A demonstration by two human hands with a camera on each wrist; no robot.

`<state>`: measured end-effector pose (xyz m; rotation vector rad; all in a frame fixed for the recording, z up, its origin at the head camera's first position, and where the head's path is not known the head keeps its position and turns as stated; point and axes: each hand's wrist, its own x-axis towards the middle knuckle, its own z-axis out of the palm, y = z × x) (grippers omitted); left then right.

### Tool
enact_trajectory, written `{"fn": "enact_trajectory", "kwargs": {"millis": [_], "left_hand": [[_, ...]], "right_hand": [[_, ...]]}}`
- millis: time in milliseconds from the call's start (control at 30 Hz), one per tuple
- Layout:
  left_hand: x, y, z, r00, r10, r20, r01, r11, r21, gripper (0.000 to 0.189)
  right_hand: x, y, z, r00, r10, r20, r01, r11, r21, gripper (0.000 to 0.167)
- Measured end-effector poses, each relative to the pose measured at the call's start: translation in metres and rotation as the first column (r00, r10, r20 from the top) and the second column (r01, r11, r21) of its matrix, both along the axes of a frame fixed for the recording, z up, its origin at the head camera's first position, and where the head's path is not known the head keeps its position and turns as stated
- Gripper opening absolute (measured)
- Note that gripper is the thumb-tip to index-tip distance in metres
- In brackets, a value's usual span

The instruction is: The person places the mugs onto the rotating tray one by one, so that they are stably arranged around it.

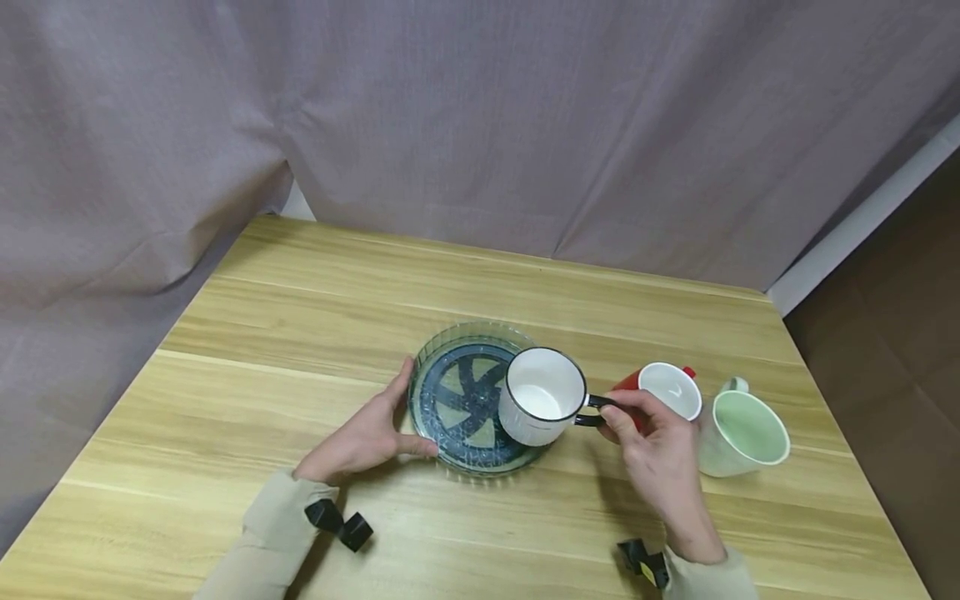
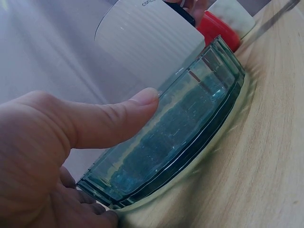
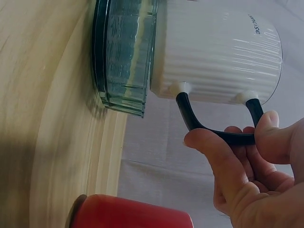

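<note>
So the white mug (image 1: pixel 542 407) with the black rim sits just right of the frame's center in the head view, its base over the right part of the glass dish (image 1: pixel 450 350). Can't tell from any view whether it's fully resting on the dish or held a hair above it. In the right wrist view the mug's ribbed side is right up against the dish's fluted wall. The mug looks empty inside.

The right hand (image 1: pixel 660 454) has its grip on the mug's black handle (image 1: pixel 594 411): thumb and forefinger pinched round it, other fingers curled underneath.

The left hand (image 1: pixel 367 433) is on the dish's left edge, lower left of center. Its grip is loose, with the thumb (image 2: pixel 111 118) lying straight along the rim and the other fingers touching the wall near the base, not really clamped on.

The dish is clear greenish glass with a dark spoke pattern showing in the bottom, and it's flat on the wooden tabletop (image 1: pixel 300 292).

Just right of the right hand there's a red mug (image 1: pixel 667 388) tipped toward the camera, and beside that a pale green mug (image 1: pixel 742 433), also tilted, at the right side of the frame. Grey curtain (image 1: pixel 480 117) across the top.
</note>
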<state>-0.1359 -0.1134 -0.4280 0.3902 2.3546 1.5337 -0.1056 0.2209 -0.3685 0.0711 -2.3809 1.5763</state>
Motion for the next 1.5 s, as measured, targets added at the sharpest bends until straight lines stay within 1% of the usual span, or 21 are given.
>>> {"fn": "enact_trajectory", "kwargs": {"millis": [100, 333, 467, 700, 933, 1100, 1367, 1500], "left_hand": [[0.001, 0.000, 0.000, 1.000, -0.002, 0.004, 0.002, 1.000, 0.002, 0.133], [0.002, 0.000, 0.002, 1.000, -0.004, 0.008, 0.004, 1.000, -0.004, 0.134], [0.003, -0.001, 0.002, 1.000, -0.002, 0.018, 0.002, 1.000, 0.004, 0.134], [0.004, -0.001, 0.001, 1.000, 0.000, 0.010, 0.000, 1.000, -0.003, 0.135], [0.004, -0.001, 0.001, 1.000, -0.001, 0.005, 0.001, 1.000, -0.008, 0.134], [0.004, -0.001, 0.003, 1.000, 0.000, 0.015, 0.000, 1.000, -0.016, 0.133], [0.002, 0.000, 0.002, 1.000, -0.004, 0.021, 0.004, 1.000, 0.009, 0.134], [0.001, 0.000, 0.003, 1.000, -0.006, 0.016, 0.006, 1.000, -0.005, 0.134]], "right_hand": [[-0.001, -0.001, 0.000, 1.000, -0.006, 0.016, 0.006, 1.000, 0.003, 0.014], [-0.002, -0.001, 0.002, 0.999, -0.028, 0.041, 0.026, 0.998, 0.053, 0.015], [-0.004, -0.003, 0.002, 0.998, -0.034, 0.048, 0.031, 0.998, 0.047, 0.015], [-0.007, -0.006, 0.000, 0.998, -0.032, 0.060, 0.032, 0.999, 0.011, 0.015], [-0.012, -0.007, -0.001, 0.998, -0.034, 0.049, 0.034, 0.999, 0.007, 0.015], [-0.014, -0.007, 0.001, 0.998, -0.036, 0.043, 0.036, 0.999, 0.011, 0.016], [-0.018, -0.009, 0.000, 0.998, -0.036, 0.043, 0.036, 0.999, 0.000, 0.016], [-0.019, -0.010, 0.000, 0.998, -0.038, 0.042, 0.039, 0.999, -0.003, 0.015]]}}
